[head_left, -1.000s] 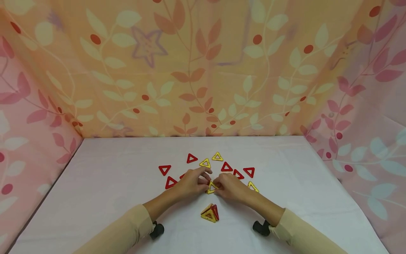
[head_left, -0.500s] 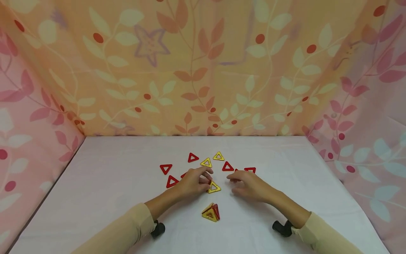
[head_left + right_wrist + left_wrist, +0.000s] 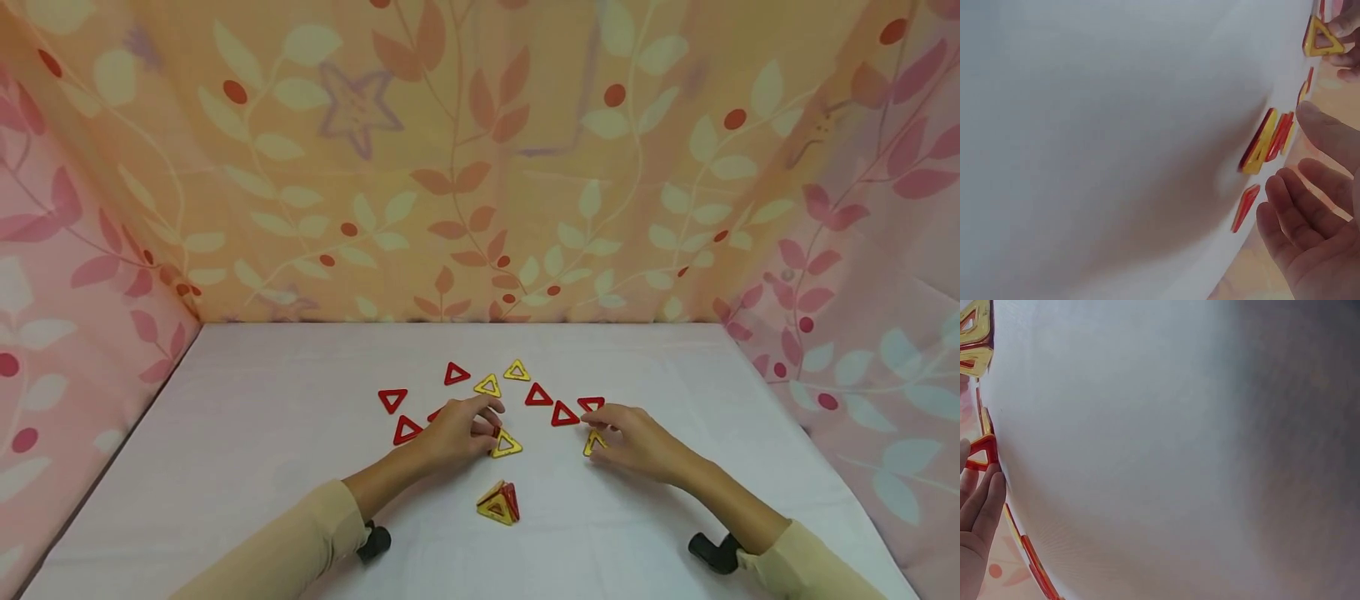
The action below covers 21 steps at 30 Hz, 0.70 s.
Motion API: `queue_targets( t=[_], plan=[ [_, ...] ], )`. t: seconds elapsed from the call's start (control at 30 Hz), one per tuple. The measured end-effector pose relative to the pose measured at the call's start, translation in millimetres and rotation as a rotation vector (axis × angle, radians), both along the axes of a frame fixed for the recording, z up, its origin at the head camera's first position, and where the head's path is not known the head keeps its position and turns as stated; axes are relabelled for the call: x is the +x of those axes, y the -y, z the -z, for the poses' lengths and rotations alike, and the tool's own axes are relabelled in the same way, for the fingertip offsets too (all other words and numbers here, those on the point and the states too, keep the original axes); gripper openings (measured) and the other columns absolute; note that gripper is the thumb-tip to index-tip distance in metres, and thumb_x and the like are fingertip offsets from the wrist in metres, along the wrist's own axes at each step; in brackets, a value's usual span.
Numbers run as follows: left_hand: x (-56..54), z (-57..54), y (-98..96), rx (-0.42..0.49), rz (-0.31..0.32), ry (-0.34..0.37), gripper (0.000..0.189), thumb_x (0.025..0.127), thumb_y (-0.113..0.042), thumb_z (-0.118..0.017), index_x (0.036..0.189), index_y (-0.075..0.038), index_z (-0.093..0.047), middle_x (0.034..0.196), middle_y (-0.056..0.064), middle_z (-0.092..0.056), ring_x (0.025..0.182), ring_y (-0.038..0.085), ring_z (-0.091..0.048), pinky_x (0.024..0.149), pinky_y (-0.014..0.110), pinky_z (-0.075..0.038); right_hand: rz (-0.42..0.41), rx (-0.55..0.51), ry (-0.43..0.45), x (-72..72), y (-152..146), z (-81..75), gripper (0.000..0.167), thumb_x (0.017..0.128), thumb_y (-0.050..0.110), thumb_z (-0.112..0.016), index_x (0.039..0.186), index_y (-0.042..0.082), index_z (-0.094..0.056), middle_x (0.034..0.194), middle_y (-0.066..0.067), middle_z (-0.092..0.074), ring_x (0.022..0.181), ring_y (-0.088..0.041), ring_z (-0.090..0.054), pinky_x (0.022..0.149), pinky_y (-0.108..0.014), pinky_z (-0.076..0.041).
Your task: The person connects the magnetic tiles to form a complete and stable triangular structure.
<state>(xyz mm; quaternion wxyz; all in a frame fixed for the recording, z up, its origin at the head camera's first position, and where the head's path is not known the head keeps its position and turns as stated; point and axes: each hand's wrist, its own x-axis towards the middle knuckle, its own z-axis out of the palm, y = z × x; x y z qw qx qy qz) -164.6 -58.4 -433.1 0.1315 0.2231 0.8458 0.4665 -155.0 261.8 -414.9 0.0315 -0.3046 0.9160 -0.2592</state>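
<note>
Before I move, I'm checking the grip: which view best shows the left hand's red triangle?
The left wrist view: there the red triangle in the left hand shows most of its frame and its opening. The head view shows only a red sliver; in the right wrist view I cannot surely make it out.

no readable text or numbers

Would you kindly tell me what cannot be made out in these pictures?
Head view: most of a red triangle, hidden by the left hand.
Head view: part of a yellow triangle, covered by the right hand.
Left wrist view: part of the pyramid, cut off by the left edge.
</note>
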Motion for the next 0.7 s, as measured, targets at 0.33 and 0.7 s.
queue_targets(
  t=[0.33,0.7],
  plan=[
    [0.5,0.6,-1.5,-0.008,-0.003,0.007,0.039,0.089,-0.006,-0.074,0.125,-0.009,-0.060,0.108,-0.001,-0.068,0.100,0.013,-0.068,0.085,0.027,-0.055,0.021,-0.006,0.023,7.0,-15.6,13.5,0.046,0.078,0.007,-0.084,0.120,-0.001,-0.066,0.107,-0.002,-0.070,0.093,-0.016,-0.064,0.083,-0.032,-0.056],
    [-0.3,1.9,-0.6,0.002,-0.010,0.005,0.039,0.088,-0.006,-0.075,0.124,-0.008,-0.060,0.107,-0.001,-0.068,0.098,0.012,-0.069,0.084,0.026,-0.056,-0.007,-0.051,0.040,0.5,-3.1,18.4,0.037,0.080,0.003,-0.082,0.114,0.001,-0.068,0.104,-0.001,-0.071,0.090,-0.015,-0.066,0.082,-0.029,-0.056]
  ],
)
